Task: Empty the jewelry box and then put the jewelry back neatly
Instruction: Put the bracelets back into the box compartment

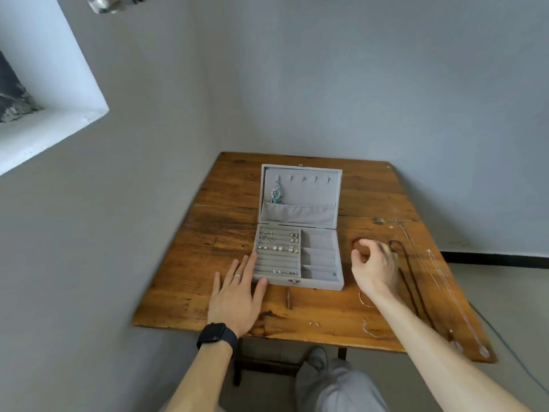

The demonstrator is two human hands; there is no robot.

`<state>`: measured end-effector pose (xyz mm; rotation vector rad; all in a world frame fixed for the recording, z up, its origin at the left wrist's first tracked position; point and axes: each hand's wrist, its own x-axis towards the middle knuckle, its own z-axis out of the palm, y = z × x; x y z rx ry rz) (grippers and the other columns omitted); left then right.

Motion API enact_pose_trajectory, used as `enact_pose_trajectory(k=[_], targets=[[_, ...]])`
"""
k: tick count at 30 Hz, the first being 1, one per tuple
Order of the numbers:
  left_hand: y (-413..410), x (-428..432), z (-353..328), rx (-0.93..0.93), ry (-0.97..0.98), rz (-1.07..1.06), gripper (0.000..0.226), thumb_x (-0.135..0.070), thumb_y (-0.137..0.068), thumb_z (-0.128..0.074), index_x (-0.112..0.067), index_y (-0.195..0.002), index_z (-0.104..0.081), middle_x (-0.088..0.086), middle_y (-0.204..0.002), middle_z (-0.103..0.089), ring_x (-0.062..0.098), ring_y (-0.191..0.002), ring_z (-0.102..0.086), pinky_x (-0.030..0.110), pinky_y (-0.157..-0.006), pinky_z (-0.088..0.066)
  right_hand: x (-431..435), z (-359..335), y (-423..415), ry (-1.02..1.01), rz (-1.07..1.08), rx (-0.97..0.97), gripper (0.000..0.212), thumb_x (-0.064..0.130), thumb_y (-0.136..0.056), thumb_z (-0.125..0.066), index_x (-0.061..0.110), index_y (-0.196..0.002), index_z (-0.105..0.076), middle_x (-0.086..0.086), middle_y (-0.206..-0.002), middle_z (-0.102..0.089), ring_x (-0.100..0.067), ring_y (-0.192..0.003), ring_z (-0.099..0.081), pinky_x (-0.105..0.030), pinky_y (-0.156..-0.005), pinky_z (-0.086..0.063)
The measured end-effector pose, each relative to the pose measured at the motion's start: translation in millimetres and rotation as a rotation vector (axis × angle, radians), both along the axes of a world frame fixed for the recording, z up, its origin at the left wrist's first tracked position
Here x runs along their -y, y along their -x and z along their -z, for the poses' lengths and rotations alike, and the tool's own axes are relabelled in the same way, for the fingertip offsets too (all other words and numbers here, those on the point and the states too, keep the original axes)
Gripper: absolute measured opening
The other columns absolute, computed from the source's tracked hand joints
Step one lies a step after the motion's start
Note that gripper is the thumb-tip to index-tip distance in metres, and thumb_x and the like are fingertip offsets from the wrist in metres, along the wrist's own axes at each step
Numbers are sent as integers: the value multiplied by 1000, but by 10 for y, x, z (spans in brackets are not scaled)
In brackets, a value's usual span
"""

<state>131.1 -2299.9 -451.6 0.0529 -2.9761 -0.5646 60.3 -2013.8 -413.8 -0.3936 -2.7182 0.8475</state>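
Open grey jewelry box [298, 281] sitting mid-table [222, 203], its lid [300, 188] standing up at the back. A teal pendant [276, 196] is hanging from the lid's leftmost hook, and earrings [277, 248] are lying in the left-hand slots. The left hand [237, 295] is lying flat, fingers straight and spread, touching the box's front left corner. The right hand [375, 270] is curling its fingers at a red bead bracelet [355, 242] just right of the box; whether it is gripping the beads cannot be told. A dark bead necklace [411, 281] is lying beyond.
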Motion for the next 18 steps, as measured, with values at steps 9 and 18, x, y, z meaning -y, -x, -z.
enact_pose_trajectory(k=[9,18], targets=[[-8,-33,-28,28,35,-12,65,-66,-98,-5,-43,-157,8,-13,-165,-18,9,-153,-8,46,-125,-5,-289,13,381,-221,-84,147,16,41,-90,-69,31,-100,-74,-3,-125,-65,-30,-116,-50,-36,-88,-44],[11,-54,-190,58,-126,-41,64,-67,-96,-27,-47,-154,-9,-8,-162,-28,12,-151,-19,44,-125,-11,-509,-143,94,534,17,-39,30,37,-97,-62,15,-117,-70,0,-116,-67,-13,-100,-58,-26,-85,-43]])
